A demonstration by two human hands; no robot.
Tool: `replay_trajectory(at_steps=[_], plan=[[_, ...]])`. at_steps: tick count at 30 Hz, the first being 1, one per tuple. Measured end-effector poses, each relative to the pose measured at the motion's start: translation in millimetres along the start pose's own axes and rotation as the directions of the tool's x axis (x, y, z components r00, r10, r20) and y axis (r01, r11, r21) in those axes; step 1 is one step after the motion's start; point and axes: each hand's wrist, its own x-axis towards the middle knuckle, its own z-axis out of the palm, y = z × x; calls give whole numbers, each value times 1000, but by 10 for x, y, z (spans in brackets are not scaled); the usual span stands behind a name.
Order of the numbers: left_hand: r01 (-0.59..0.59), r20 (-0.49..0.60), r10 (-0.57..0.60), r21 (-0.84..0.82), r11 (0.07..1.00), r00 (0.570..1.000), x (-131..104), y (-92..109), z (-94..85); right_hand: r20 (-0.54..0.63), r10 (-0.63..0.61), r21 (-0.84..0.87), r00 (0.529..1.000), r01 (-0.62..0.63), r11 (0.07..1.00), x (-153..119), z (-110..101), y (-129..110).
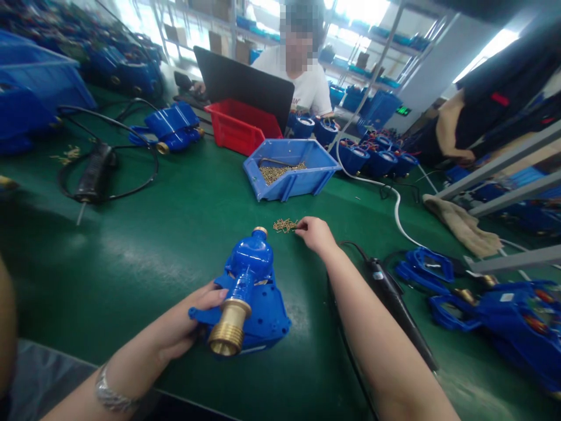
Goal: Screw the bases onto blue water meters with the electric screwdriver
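My left hand [197, 313] grips the side of a blue water meter body [252, 257], which has a threaded brass fitting [228, 330] facing me and a smaller brass end pointing away. Part of that hand's fingers is hidden under the meter. Beyond the meter, a small pile of brass-coloured screws [284, 225] lies on the green table. My right hand [314, 233] is at the right edge of this pile, thumb and fingertips pinched together. What they pinch is too small to make out. An electric screwdriver [394, 304] lies beside my right forearm.
Behind the pile stands a blue bin [298, 175] of screws, with a red bin [241, 126] behind it. Another screwdriver [94, 172] with a looped cable lies left. More blue meters [517, 321] crowd the right side. A person [307, 88] sits opposite; another stands at right.
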Motion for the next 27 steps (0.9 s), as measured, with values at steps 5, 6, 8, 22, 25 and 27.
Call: replay_trajectory(at_steps=[5,6,8,22,25,27], plan=[[-19,24,19,-5,1000,1000,13,-49,-23,-11,128,63,992,-127,990,53,195,254],[-24,33,24,-6,1000,999,14,-53,-26,1,138,93,990,-138,986,44,206,238],[-36,40,36,-2,999,999,13,-51,-30,41,162,168,986,-166,972,1,210,145],[-40,23,40,33,999,999,53,-88,-95,468,111,525,877,-377,764,-777,242,-573],[-47,22,46,37,998,999,49,-89,-90,476,142,491,868,-396,776,-783,255,-596],[-60,28,59,33,998,998,48,-90,-88,460,174,449,871,-397,801,-726,238,-563]])
